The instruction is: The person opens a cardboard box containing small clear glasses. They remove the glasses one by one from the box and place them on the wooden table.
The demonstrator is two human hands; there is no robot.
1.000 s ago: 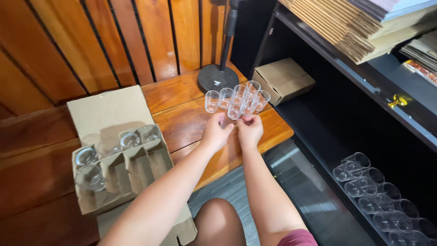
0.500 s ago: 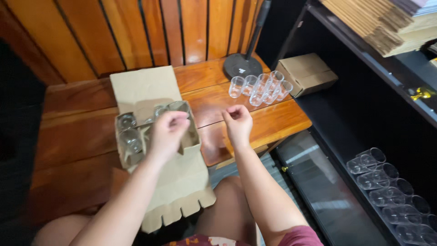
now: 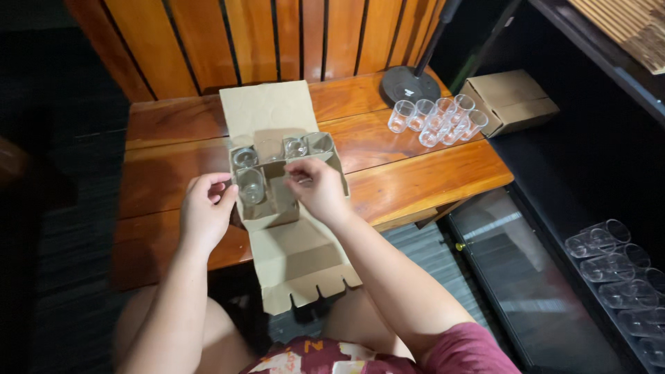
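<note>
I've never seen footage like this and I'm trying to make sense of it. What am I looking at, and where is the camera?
There is no machine here. The camera sits on a person's head and looks down, so the two bare arms coming up from the bottom are the person's own. On a wooden table lies an open cardboard box with dividers and small clear glasses in some compartments. The left hand rests at the box's left edge, beside one glass. The right hand reaches over the dividers; I cannot tell whether it holds anything. More glasses stand in a cluster to the right, near a small closed box.
</note>
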